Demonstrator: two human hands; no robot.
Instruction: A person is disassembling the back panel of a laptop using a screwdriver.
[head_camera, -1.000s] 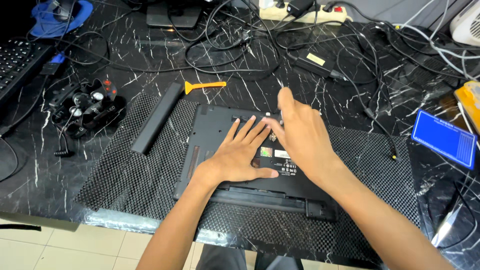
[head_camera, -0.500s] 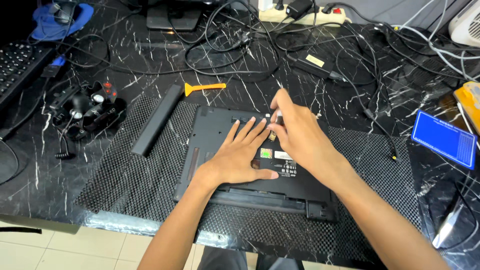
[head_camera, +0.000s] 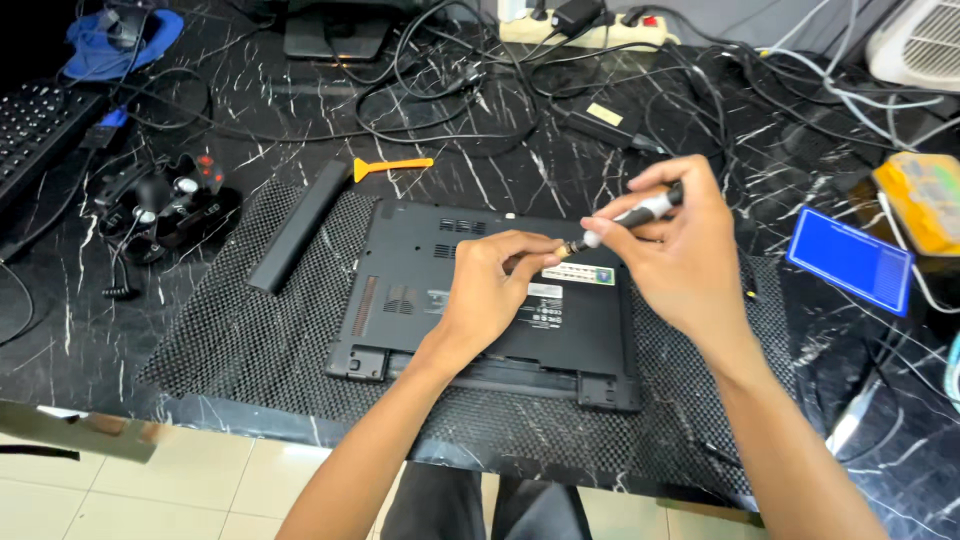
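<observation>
Black laptop (head_camera: 470, 290) lies underside up on a dark woven anti-slip mat (head_camera: 230, 340), itself on a black marble-pattern table (head_camera: 500, 170). Right hand (head_camera: 680, 250) is closed around a slim screwdriver (head_camera: 632, 217), tip angled down-left above the laptop base. Left hand (head_camera: 495, 285) rests on the base, fingers curled, fingertips pinched at the screwdriver tip. Detached battery bar (head_camera: 300, 225) lies on the mat's left edge; orange pry tool (head_camera: 392, 165) sits just beyond it.
</observation>
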